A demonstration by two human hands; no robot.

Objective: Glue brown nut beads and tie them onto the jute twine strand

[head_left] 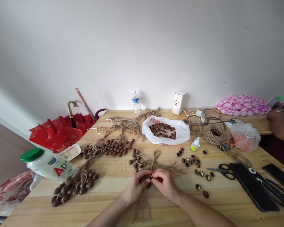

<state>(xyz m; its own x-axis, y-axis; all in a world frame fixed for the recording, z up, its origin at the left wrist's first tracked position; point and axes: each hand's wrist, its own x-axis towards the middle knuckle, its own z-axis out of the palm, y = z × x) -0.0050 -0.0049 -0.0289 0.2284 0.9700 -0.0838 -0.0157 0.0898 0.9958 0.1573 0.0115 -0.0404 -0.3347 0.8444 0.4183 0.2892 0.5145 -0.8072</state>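
Observation:
My left hand (136, 186) and my right hand (167, 185) meet near the front middle of the table, fingers pinched around a small brown nut shell (148, 186) that they partly hide. Just beyond the fingertips lies a bundle of jute twine (164, 166) with a braided loop (154, 158) at its top. Several round brown nuts (137, 159) on strings sit to the left of this bundle. Right of my hands are scattered half shells (191, 160), some with their hollow side up, and a small glue bottle (195, 145) with a white cap.
A white plastic bag (183, 134) of shells stands behind my hands. Strung nut clusters (79, 186) and a green-lidded bottle (52, 165) are at left. Small scissors (223, 171), large scissors (267, 184), a black phone (253, 187) and a twine coil (215, 134) lie right. Another person's hand (278, 116) shows far right.

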